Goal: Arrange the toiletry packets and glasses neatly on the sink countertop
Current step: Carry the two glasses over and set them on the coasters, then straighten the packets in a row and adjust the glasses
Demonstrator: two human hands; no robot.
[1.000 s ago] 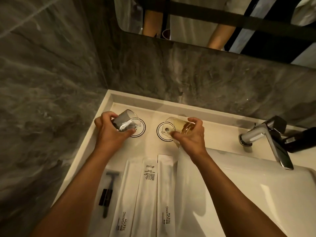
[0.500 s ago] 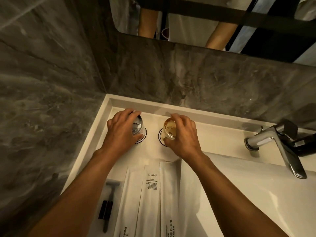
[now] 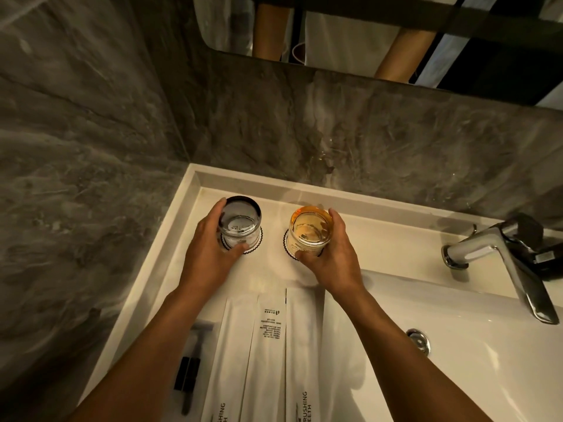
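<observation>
Gripping 2 upright glasses, left hand [image 3: 204, 259] clear glass [image 3: 240, 223], right hand [image 3: 335, 261] amber glass [image 3: 310, 230]

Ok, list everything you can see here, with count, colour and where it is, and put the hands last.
Clear glass: one, smoky grey, on the left coaster at the back of the counter.
Amber glass: one, amber, on the right coaster.
Coasters: two, white with dark scalloped edges, under the glasses.
Toiletry packets: three, white with black print, side by side in front of the glasses.
Razor: one, black, in a clear wrapper left of the packets.
Tap: one, chrome, at the right.
Basin: one, white, right of the packets.
Mirror: one, on the grey marble wall.
Left hand: holding the clear glass.
Right hand: holding the amber glass.
</observation>
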